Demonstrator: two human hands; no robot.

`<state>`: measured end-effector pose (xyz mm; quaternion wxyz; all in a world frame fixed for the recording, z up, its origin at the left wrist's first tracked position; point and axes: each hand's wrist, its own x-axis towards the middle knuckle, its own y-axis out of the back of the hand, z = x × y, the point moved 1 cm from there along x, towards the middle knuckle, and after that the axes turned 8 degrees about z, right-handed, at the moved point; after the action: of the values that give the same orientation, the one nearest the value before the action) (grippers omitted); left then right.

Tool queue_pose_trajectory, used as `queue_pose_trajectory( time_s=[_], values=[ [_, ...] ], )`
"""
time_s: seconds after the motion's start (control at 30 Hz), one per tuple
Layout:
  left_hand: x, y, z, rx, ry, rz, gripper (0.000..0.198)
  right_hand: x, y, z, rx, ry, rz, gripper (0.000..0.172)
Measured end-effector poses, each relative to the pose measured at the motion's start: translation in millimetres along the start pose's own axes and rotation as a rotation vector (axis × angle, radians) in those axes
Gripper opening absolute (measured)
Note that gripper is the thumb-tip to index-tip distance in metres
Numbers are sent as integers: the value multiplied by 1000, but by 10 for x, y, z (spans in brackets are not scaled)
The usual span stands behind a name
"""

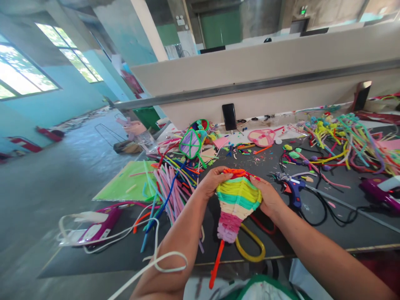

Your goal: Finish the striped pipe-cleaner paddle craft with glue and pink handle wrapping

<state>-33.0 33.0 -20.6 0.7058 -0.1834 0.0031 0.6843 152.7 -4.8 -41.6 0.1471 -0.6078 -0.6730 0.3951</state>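
Both my hands hold a fan-shaped craft made of pipe cleaners [236,203], banded orange, yellow, teal, cream and pink, with an orange stem hanging down. My left hand [211,182] grips its left upper edge, fingers curled over the top. My right hand [268,196] grips its right edge, fingers pressed against it. The piece hangs just above the dark table [312,233] near its front edge. A yellow pipe-cleaner loop [252,248] lies under it.
A blue glue gun [292,187] with black cord lies right of my hands. Loose pipe cleaners [170,187] are piled at left, more [350,137] at back right. A green round craft [190,143], a pink one [261,136], a phone [229,116], a magenta device [100,223] and a purple tool [379,191] sit around.
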Motion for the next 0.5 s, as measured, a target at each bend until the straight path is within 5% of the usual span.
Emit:
queue_pose_trajectory(
  time_s=[0.3, 0.5],
  values=[
    [-53, -59, 41, -83, 24, -94, 30, -39, 13, -23, 26, -77, -162, 45],
    [-212, -297, -10, -191, 251, -295, 27, -76, 14, -88, -210, 412, -164, 43]
  ],
)
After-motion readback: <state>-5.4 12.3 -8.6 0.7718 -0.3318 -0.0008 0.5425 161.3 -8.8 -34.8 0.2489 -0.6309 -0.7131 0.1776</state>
